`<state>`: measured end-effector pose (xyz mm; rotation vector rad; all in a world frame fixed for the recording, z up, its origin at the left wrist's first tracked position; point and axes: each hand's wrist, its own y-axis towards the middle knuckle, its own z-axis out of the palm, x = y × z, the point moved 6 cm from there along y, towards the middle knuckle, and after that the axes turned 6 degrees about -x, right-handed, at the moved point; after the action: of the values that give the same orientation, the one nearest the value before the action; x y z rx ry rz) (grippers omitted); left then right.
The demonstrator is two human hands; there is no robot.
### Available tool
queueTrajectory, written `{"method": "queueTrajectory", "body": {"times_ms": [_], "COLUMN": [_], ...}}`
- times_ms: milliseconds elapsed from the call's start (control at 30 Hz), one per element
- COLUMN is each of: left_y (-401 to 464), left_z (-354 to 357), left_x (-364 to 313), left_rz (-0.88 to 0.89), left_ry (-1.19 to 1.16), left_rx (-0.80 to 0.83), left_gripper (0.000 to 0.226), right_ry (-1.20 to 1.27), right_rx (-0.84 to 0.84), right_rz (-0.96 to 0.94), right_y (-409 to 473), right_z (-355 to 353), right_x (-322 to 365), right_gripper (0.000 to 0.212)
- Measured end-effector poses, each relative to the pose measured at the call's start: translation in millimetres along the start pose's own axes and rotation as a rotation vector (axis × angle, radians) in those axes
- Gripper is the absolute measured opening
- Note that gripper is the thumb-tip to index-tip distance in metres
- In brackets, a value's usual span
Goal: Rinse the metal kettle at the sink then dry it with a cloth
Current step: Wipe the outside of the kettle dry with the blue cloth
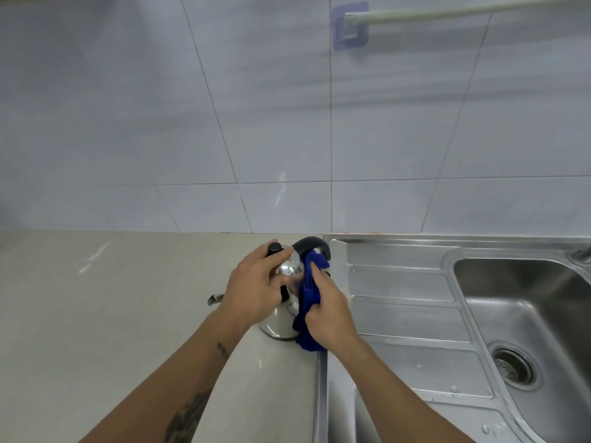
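Our two forearms reach in from the bottom edge toward the kettle (281, 324), which stands on the beige counter (128, 314) just beside the steel rim of the sink (399, 282). We see the left hand (252, 289) laid over the kettle's top, fingers bent round the lid near its black knob (275, 248). Our right hand (329, 314) grips a bunched blue cloth (308, 302), fingers curled round it, pressing it against the kettle's right side below the black handle (311, 244). Part of the spout (215, 298) shows to the left of the wrist. On the right, the ribbed draining board carries water drops, and the basin holds a round drain (514, 367). Above, a rail (463, 9) is fixed to the tiled wall (224, 123).
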<state>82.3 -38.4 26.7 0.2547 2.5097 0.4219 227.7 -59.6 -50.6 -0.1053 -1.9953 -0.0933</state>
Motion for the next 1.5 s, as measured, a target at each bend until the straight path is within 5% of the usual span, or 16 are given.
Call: {"method": "queueTrajectory", "body": {"times_ms": [167, 367, 600, 833, 1100, 1300, 1500], "left_y": [1.6, -2.4, -2.3, 0.3, 3.6, 2.7, -1.8], "left_z": [0.0, -1.9, -5.0, -8.8, -6.4, -6.4, -5.2], "left_x": [0.6, -3.3, -6.7, -1.9, 5.6, 2.2, 0.9], "left_rz": [0.001, 0.006, 0.026, 0.063, 0.141, 0.137, 0.192], "left_ry": [0.000, 0.049, 0.211, 0.219, 0.038, 0.097, 0.335], "left_rx": [0.001, -0.037, 0.021, 0.192, 0.238, 0.213, 0.167], "left_gripper": [0.049, 0.045, 0.048, 0.049, 0.053, 0.051, 0.051], "right_ry": [-0.122, -0.063, -0.147, -0.201, -0.115, -0.095, -0.057], "right_rx": [-0.037, 0.076, -0.081, 0.162, -0.182, -0.098, -0.248], "right_rz": [-0.159, 0.070, -0.263, 0.140, -0.185, 0.134, 0.011], "right_y": [-4.4, -13.0, -22.5, -13.6, -22.0, -33.9, -31.2], "right_z": [1.9, -4.9, -0.4, -2.1, -2.1, 6.5, -2.8], "right_x": [11.8, -15.7, 22.7, -28.1, 30.3, -9.7, 21.4], "right_gripper": [0.087, 0.077, 0.085, 0.067, 0.075, 0.046, 0.066]}}
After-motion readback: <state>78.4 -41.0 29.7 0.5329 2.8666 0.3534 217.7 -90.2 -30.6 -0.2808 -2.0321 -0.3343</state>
